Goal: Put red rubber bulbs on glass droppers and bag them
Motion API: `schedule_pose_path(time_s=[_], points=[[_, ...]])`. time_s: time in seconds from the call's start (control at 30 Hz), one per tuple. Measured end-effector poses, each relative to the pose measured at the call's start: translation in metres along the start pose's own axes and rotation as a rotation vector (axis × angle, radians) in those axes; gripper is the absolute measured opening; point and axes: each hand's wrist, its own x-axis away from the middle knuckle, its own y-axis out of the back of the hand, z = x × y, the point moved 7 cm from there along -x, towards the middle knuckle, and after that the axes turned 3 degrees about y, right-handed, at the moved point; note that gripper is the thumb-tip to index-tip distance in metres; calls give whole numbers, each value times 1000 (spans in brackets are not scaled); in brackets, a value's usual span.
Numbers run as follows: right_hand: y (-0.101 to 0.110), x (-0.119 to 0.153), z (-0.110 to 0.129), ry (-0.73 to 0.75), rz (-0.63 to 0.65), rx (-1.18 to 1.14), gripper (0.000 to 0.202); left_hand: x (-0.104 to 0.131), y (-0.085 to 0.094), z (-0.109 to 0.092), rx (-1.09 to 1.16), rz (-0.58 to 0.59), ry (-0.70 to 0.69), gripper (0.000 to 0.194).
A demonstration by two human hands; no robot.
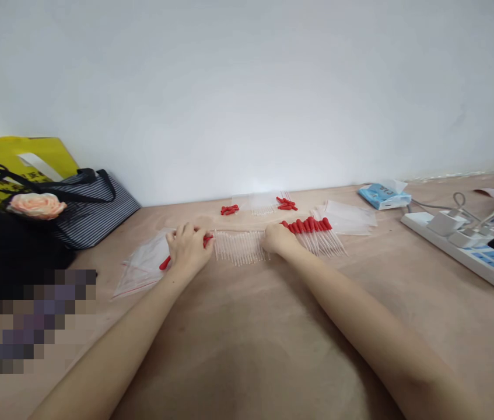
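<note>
Red tips (305, 225) at one o'clock, bare sticks (238, 248) at twelve: looks part-done, can't tell left hand (188, 248) or right hand (279, 238) grip.

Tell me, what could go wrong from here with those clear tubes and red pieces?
The clear tubes lie in a close row beside the right hand, so a nudge might push some askew. The red-topped tubes are fanned out close to the right forearm, which could scatter them if it swings outward. A red piece beside the left hand could perhaps get knocked away.
</note>
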Motion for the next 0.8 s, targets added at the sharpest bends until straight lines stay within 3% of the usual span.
schedule_pose_path(time_s=[0.27, 0.5, 0.7, 0.8], points=[[10, 5, -3, 86, -35, -40, 24, 3, -20, 11, -106, -32, -37, 24], [30, 41, -28, 198, -128, -103, 24, 3, -20, 9, -111, -88, -50, 21], [27, 69, -34, 400, -203, -263, 15, -1, -3, 4, -19, -154, -62, 21], [21, 77, -30, 500, -201, -323, 13, 2, 6, -10, 203, -134, -60, 17]])
